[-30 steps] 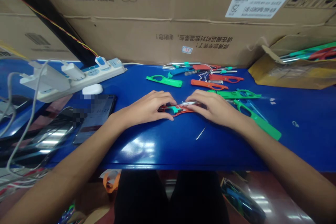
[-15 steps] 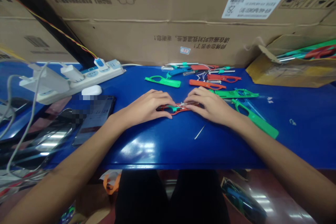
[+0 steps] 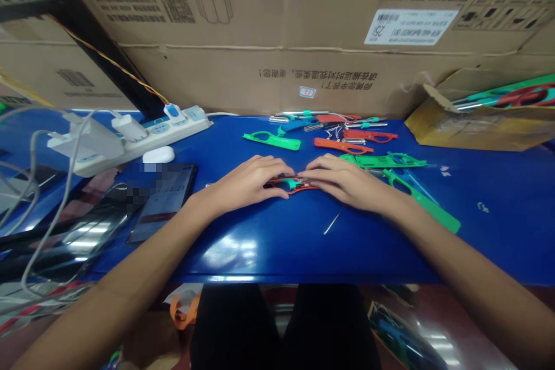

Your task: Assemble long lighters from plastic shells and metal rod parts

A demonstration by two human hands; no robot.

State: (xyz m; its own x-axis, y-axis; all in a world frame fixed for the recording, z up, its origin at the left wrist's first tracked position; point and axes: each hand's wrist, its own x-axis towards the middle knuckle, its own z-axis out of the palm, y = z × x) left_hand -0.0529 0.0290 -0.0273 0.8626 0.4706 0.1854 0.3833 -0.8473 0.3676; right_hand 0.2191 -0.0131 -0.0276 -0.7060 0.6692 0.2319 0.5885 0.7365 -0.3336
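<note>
An open orange-red utility lighter casing (image 3: 299,187) lies low over the blue table between my hands, with a teal trigger piece and small dark parts inside. My left hand (image 3: 255,184) is closed on its left end, thumb in front and fingers behind. My right hand (image 3: 344,182) has its fingers bent over the right end, pressing on parts they largely cover. In front of the right hand lies a thin metal pin (image 3: 332,223). Just beyond that hand are green casing halves (image 3: 390,160), and another green casing half (image 3: 427,203) rests near the right forearm.
Farther back lie a green casing half (image 3: 273,140), orange casing halves (image 3: 342,145) and metal lighter tubes (image 3: 368,125). A cardboard box (image 3: 481,127) of lighter parts stands at right. A power strip (image 3: 151,141), white case (image 3: 158,155) and phone (image 3: 162,202) are at left.
The whole view has shifted slightly downward. My right hand has slid a little left along the casing, its fingers now closer to my left hand. The left hand keeps its grip.
</note>
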